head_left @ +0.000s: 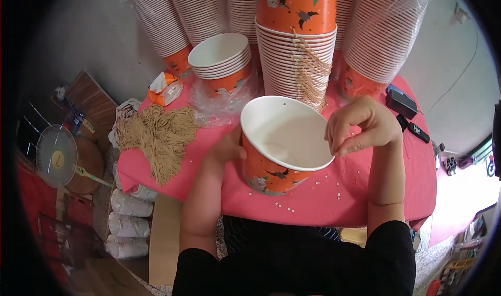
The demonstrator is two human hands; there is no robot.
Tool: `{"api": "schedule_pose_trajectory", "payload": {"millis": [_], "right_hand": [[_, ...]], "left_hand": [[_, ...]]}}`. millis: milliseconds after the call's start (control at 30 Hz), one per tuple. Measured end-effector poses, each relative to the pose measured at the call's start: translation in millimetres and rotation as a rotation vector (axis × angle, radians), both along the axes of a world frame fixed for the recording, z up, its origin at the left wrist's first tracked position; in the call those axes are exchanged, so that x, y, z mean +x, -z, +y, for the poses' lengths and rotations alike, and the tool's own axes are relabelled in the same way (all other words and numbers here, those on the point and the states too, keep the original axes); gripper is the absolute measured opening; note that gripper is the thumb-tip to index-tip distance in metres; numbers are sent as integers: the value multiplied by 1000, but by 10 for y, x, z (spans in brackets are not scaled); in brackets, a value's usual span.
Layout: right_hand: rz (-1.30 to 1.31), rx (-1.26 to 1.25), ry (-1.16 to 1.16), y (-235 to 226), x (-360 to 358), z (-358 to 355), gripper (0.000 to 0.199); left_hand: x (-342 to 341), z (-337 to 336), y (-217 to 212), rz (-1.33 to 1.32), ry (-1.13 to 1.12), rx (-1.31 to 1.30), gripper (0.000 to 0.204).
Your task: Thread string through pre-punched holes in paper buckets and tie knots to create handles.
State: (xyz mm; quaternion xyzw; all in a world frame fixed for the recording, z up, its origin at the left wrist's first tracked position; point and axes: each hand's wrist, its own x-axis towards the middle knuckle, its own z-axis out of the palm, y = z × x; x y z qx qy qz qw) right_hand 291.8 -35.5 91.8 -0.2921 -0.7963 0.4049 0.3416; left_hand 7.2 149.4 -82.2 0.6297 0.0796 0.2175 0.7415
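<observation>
An orange paper bucket (pixel 271 173) with a white inside and bat pictures stands tilted on the pink-covered table in front of me. My left hand (pixel 228 145) grips its left side, thumb showing near the front and the other fingers hidden behind the wall. At the right rim is my right hand (pixel 365 125), thumb and fingers pinched together; whatever may be between them is too small to make out. A small dark hole shows below the far rim. Behind the bucket rises a tall stack of paper buckets (pixel 276 61), with thin tan cords (pixel 314 71) draped down its side.
A tan bundle of cords (pixel 160 139) lies at the left, near a short stack of buckets (pixel 219 69) in loose plastic. Taller wrapped stacks (pixel 383 30) line the back. Small white paper dots (pixel 284 208) are scattered near the front edge. Black devices (pixel 402 104) sit far right.
</observation>
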Motion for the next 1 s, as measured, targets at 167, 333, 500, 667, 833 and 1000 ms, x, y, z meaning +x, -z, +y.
{"api": "schedule_pose_trajectory", "payload": {"millis": [167, 333, 500, 667, 833, 1000], "right_hand": [[-31, 73, -7, -80, -55, -41, 9], [-2, 50, 73, -148, -10, -167, 6], [-242, 163, -73, -250, 15, -315, 8], [-283, 199, -199, -263, -215, -369, 8], [-286, 225, -220, -222, -202, -360, 17], [-288, 263, -140, -222, -215, -350, 21]], "left_hand": [[-134, 156, 11, 183, 145, 24, 118], [-30, -35, -296, 199, -8, 194, 112], [31, 32, -297, -37, -1, 179, 111], [-130, 67, -113, 103, -290, 207, 53], [-497, -372, -384, 435, -643, 685, 18], [-1245, -179, -563, 683, -1131, 1011, 10]]}}
